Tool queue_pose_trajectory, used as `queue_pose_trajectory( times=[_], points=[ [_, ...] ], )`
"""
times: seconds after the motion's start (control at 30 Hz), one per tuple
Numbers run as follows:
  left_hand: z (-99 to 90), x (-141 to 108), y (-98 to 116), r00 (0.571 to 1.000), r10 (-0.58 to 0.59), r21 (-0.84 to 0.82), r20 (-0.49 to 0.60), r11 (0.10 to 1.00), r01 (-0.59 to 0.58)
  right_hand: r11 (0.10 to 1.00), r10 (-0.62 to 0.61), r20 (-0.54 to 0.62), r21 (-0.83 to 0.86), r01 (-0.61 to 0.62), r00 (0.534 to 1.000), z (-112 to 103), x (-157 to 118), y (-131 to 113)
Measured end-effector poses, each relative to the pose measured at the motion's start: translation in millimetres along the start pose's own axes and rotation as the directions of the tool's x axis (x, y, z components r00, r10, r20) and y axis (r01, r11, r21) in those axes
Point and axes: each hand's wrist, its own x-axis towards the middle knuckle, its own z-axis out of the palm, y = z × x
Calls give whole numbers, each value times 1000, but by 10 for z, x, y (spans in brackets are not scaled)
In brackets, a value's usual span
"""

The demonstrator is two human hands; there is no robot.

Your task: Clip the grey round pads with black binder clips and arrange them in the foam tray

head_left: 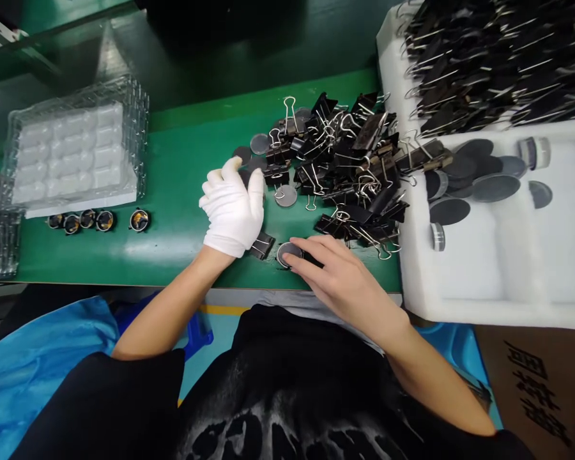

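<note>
My left hand [233, 207], in a white glove, rests on the green table with its fingers apart, by some dark discs [242, 154]. Beside its wrist lies a black binder clip [262, 245]. My bare right hand [335, 271] has its thumb and fingertips on a small round part [290, 255] with a grey face and a metal rim, near the table's front edge. A large heap of black binder clips [354, 160] lies beyond my right hand.
Clear plastic trays [71, 153] are stacked at the left, with several small round parts [105, 221] before them. A white foam box [419, 281] at the right holds rows of clips and loose discs [496, 187]. Blue cloth [52, 364] shows at lower left.
</note>
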Motion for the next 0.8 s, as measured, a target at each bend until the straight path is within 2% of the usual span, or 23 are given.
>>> queue_pose_trajectory(
  times=[0.07,0.13,0.3,0.47,0.63,0.8],
  points=[
    [-5,12,14,997,-38,12,70,999,37,999,-5,-31,47,7,1000,59,19,3],
    [-1,14,22,995,-50,-4,82,999,50,997,-6,-48,82,10,999,123,44,2],
    [48,0,-15,999,-18,-119,-38,993,13,996,-19,-88,87,27,996,228,85,-9],
    [57,2,-25,999,-38,-163,-19,986,34,997,-33,-134,59,41,990,249,98,-18],
    [91,4,-28,997,-58,-184,-47,982,49,997,-74,-177,4,76,981,268,115,-23],
    [70,-15,-48,996,-13,-180,-83,984,-2,997,-73,-187,-9,73,980,303,109,-18]
  ],
)
